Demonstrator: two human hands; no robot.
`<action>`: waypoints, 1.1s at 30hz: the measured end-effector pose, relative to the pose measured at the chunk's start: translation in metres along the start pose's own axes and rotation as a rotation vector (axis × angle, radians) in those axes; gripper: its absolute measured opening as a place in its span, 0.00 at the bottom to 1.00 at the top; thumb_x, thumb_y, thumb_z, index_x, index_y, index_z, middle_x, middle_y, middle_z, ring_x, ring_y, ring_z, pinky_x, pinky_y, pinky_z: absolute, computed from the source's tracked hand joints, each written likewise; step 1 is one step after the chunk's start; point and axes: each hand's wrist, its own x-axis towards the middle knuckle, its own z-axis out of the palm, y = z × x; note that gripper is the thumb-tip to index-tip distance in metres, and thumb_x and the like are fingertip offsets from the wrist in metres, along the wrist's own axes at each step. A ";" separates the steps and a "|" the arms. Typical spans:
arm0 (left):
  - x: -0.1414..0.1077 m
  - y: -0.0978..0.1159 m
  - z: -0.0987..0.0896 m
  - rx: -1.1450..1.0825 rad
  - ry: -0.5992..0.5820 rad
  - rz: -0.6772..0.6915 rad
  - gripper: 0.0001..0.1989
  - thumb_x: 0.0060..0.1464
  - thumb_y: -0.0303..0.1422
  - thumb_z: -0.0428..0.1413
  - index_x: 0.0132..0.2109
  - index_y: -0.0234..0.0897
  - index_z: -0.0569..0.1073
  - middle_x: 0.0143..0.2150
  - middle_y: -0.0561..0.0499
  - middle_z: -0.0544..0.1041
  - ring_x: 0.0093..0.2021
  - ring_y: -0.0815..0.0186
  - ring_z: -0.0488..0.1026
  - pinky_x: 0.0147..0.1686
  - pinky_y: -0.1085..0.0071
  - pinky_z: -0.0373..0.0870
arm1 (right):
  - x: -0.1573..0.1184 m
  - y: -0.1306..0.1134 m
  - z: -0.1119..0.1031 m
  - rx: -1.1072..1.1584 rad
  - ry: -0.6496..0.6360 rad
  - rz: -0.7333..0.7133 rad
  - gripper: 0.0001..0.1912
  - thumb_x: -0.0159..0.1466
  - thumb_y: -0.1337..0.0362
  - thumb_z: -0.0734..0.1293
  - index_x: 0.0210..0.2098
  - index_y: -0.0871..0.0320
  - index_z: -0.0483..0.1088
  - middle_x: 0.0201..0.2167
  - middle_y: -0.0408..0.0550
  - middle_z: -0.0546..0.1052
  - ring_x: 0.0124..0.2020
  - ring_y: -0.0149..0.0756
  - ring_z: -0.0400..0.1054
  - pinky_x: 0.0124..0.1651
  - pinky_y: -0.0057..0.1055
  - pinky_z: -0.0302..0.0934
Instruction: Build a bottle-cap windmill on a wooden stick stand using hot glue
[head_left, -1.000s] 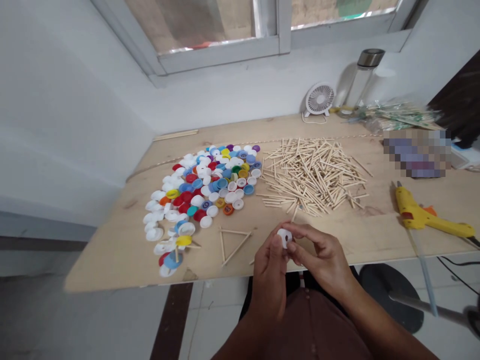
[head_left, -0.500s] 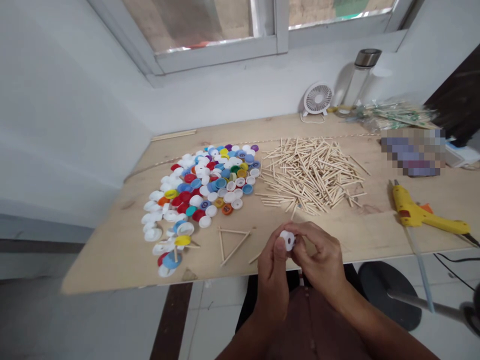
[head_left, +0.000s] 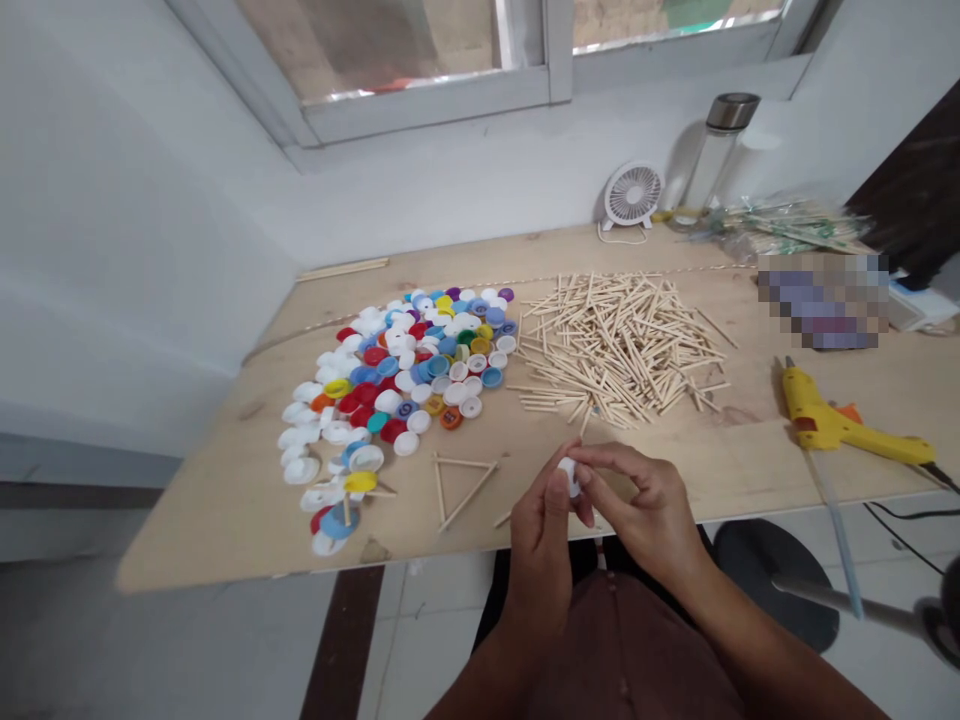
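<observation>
Near the table's front edge, my left hand (head_left: 546, 530) pinches a small white cap (head_left: 570, 477) between thumb and fingers. My right hand (head_left: 637, 500) is closed at the cap's right side, its thumb and index finger on it. A triangle of thin sticks (head_left: 466, 490) lies to the left of my hands, with one more stick partly hidden by my left hand. Farther left is a spread of coloured bottle caps (head_left: 390, 370). A heap of short wooden sticks (head_left: 626, 350) lies beyond my hands.
A yellow glue gun (head_left: 847, 425) lies at the right, its clear stick over the table edge. Behind stand a small white fan (head_left: 632, 195) and a glass bottle (head_left: 712, 150), beside bagged sticks (head_left: 795, 228). A black round base (head_left: 776, 580) is on the floor.
The white cap has turned between my fingers, its hole now less visible. My right thumb and index finger have moved onto its face. The view has shifted slightly.
</observation>
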 end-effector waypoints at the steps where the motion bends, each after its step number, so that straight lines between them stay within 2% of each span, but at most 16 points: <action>1: 0.000 0.001 0.001 0.010 0.006 0.001 0.21 0.57 0.46 0.54 0.49 0.36 0.77 0.28 0.51 0.71 0.29 0.67 0.65 0.34 0.72 0.64 | -0.001 0.000 0.000 -0.078 0.030 -0.068 0.08 0.63 0.65 0.64 0.36 0.56 0.76 0.28 0.44 0.79 0.25 0.32 0.72 0.32 0.31 0.67; 4: -0.002 0.002 0.002 0.017 0.023 -0.019 0.21 0.55 0.46 0.55 0.48 0.36 0.77 0.29 0.50 0.73 0.30 0.66 0.66 0.35 0.71 0.65 | -0.003 0.002 0.002 -0.286 0.105 -0.251 0.08 0.64 0.69 0.62 0.35 0.57 0.74 0.29 0.47 0.80 0.30 0.35 0.73 0.37 0.34 0.66; 6: -0.002 0.002 0.002 0.003 0.019 -0.044 0.20 0.53 0.45 0.58 0.46 0.35 0.79 0.28 0.50 0.73 0.29 0.66 0.66 0.34 0.71 0.65 | -0.004 0.004 0.002 -0.365 0.128 -0.295 0.09 0.64 0.69 0.61 0.34 0.57 0.73 0.28 0.47 0.79 0.30 0.35 0.73 0.37 0.34 0.65; 13: 0.004 0.005 0.002 -0.324 -0.012 -0.139 0.20 0.55 0.44 0.56 0.49 0.34 0.76 0.30 0.49 0.74 0.29 0.68 0.68 0.34 0.70 0.67 | -0.005 0.008 -0.009 -0.291 0.082 -0.131 0.07 0.65 0.67 0.61 0.37 0.56 0.71 0.30 0.45 0.78 0.32 0.35 0.73 0.36 0.31 0.66; 20: 0.003 0.006 0.000 -0.261 0.047 -0.131 0.14 0.54 0.41 0.57 0.44 0.38 0.76 0.37 0.49 0.74 0.37 0.68 0.69 0.39 0.74 0.68 | -0.009 -0.001 -0.003 -0.365 0.009 -0.341 0.08 0.65 0.72 0.61 0.39 0.58 0.70 0.32 0.49 0.77 0.35 0.37 0.69 0.38 0.35 0.63; 26: 0.001 0.005 0.000 -0.298 0.051 -0.151 0.14 0.53 0.41 0.59 0.43 0.39 0.77 0.35 0.52 0.74 0.36 0.69 0.69 0.38 0.75 0.68 | -0.014 0.003 0.001 -0.445 0.032 -0.417 0.07 0.64 0.74 0.61 0.38 0.58 0.70 0.32 0.50 0.76 0.34 0.38 0.67 0.38 0.36 0.62; 33: 0.001 0.004 -0.001 -0.309 0.103 -0.155 0.15 0.52 0.42 0.59 0.43 0.37 0.76 0.35 0.51 0.73 0.35 0.69 0.68 0.38 0.74 0.68 | -0.016 0.002 0.004 -0.483 0.025 -0.460 0.07 0.64 0.74 0.62 0.39 0.61 0.71 0.33 0.51 0.76 0.35 0.38 0.67 0.38 0.35 0.61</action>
